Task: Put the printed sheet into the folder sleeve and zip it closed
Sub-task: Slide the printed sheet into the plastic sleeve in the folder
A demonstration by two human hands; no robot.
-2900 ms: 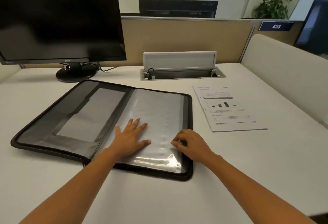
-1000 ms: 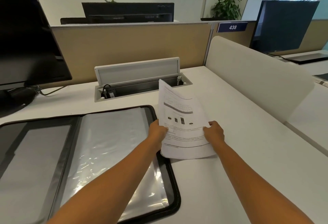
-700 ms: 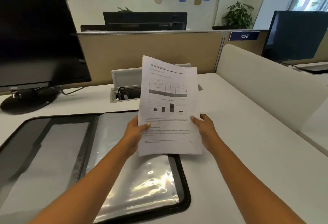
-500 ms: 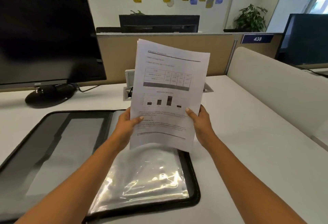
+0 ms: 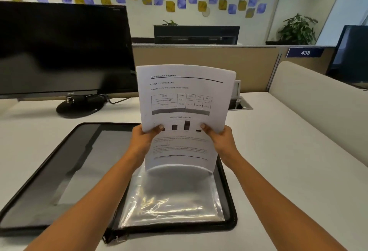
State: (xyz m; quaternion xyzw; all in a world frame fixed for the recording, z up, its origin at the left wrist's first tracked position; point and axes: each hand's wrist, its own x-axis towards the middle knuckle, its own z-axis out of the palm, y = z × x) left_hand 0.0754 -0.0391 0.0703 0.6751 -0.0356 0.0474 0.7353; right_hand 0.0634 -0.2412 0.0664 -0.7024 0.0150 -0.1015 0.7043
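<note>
The printed sheet (image 5: 185, 99), white with a table and a bar chart, stands almost upright over the open black zip folder (image 5: 47, 171). My left hand (image 5: 146, 139) grips its left edge and my right hand (image 5: 220, 140) grips its right edge, thumbs on the printed face. The sheet's lower edge bows and rests on the clear plastic sleeve (image 5: 171, 199) that fills the folder's right half. The lower part of the sheet looks slightly veiled, as if behind plastic; I cannot tell for sure. The zipper pull (image 5: 119, 238) hangs at the folder's near edge.
A black monitor (image 5: 59, 49) on a round stand (image 5: 79, 106) sits at the back left. An open cable hatch (image 5: 239, 101) lies behind the sheet. A padded beige divider (image 5: 318, 111) borders the white desk (image 5: 278, 171) on the right.
Both hands lifted the sheet from the desk at the right, brought it over the folder, then lowered it until its bottom edge touches the clear sleeve and bows.
</note>
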